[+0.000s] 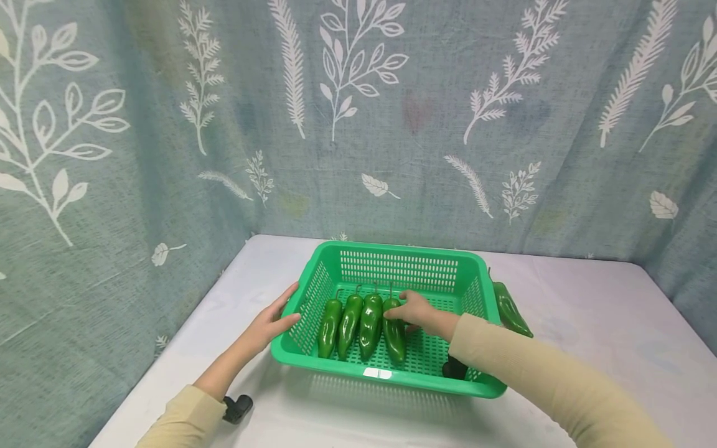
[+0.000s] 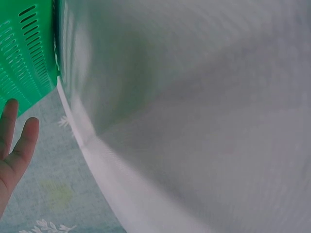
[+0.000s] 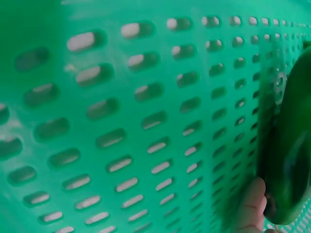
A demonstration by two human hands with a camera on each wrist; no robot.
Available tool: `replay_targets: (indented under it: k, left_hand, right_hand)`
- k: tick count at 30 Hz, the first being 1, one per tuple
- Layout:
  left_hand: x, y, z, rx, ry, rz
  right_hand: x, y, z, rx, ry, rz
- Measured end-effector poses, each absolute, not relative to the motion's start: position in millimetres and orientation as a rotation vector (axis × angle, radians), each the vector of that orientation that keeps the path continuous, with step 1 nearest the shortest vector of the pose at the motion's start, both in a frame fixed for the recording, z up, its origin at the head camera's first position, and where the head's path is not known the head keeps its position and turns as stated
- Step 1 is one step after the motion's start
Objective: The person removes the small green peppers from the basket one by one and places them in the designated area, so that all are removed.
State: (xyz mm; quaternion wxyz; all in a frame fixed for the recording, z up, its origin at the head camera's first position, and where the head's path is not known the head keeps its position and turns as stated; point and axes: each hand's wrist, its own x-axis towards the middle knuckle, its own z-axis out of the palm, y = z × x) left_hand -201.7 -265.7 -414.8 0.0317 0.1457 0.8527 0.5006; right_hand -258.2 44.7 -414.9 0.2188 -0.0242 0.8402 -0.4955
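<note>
Several glossy green peppers [image 1: 350, 325] with thin stems lie side by side in a green plastic basket [image 1: 392, 375]. At the right end of that row, my right hand [image 1: 421, 314] holds the upper part of a green pepper [image 1: 395, 343], thumb across it and fingers on its far side. The right wrist view shows only fingertips [image 3: 252, 206] touching this pepper [image 3: 291, 145]. My left hand [image 1: 274, 322] rests at the basket's left rim with fingers extended; in the left wrist view its fingers [image 2: 23, 145] are spread beside the basket wall [image 2: 29, 53].
Outside the basket, another green pepper [image 1: 511, 308] lies by its right wall. A white cloth [image 1: 605, 323] covers the table. Behind and to the left hangs a blue-green leaf-patterned curtain [image 1: 414, 180]. A black wrist device [image 1: 238, 407] sits by the left wrist.
</note>
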Motion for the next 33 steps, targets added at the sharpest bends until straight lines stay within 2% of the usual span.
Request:
replay_targets:
  k: [33]
  left_hand:
    - [-202.3,-265.1,-414.4,0.444,2.635,1.531]
  right_hand:
    - [-251.3,41.0,-414.0,-0.123,2.355,-1.232]
